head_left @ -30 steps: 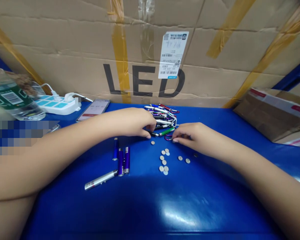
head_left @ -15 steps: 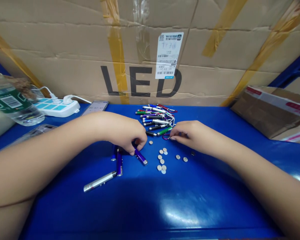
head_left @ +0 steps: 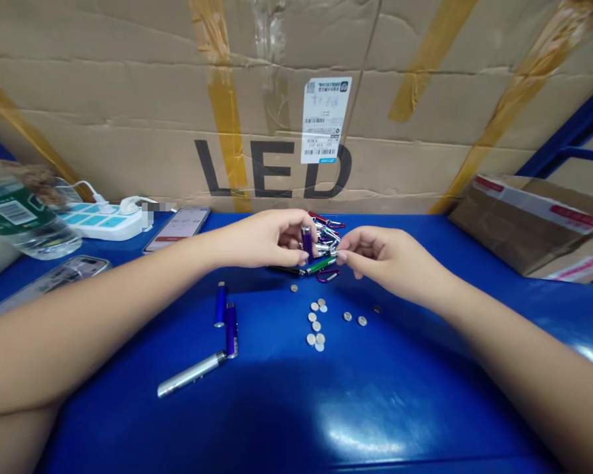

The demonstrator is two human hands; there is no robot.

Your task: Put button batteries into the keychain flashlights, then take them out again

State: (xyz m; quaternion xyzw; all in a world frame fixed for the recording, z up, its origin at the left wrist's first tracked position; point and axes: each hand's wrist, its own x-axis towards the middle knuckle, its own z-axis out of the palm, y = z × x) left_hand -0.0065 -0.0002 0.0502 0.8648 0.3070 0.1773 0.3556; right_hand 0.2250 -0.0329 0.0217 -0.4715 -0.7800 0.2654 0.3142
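Observation:
My left hand (head_left: 289, 240) is closed around a short purple penlight tube (head_left: 307, 244), which it holds upright above the table. Facing it, my right hand (head_left: 375, 253) pinches a small silver piece (head_left: 333, 252) between thumb and fingertips; its exact kind is hard to make out. Behind both hands lies a pile of penlights with clips, partly hidden, including a green penlight (head_left: 321, 265). A purple-red carabiner clip (head_left: 329, 276) lies just below my right fingertips. Several button cells (head_left: 316, 326) are scattered on the table in front of the hands.
A blue tube (head_left: 220, 304), a purple tube (head_left: 232, 330) and a silver penlight (head_left: 192, 374) lie at left on the blue table (head_left: 277, 408). Further left are phones (head_left: 178, 229), a power strip (head_left: 103, 222) and a bottle (head_left: 27, 220). Cardboard boxes (head_left: 528, 224) stand right and behind.
My left hand has lifted the purple tube off the table, turned it upright and brought it right, near my right hand. My right hand has risen slightly from the carabiner clip.

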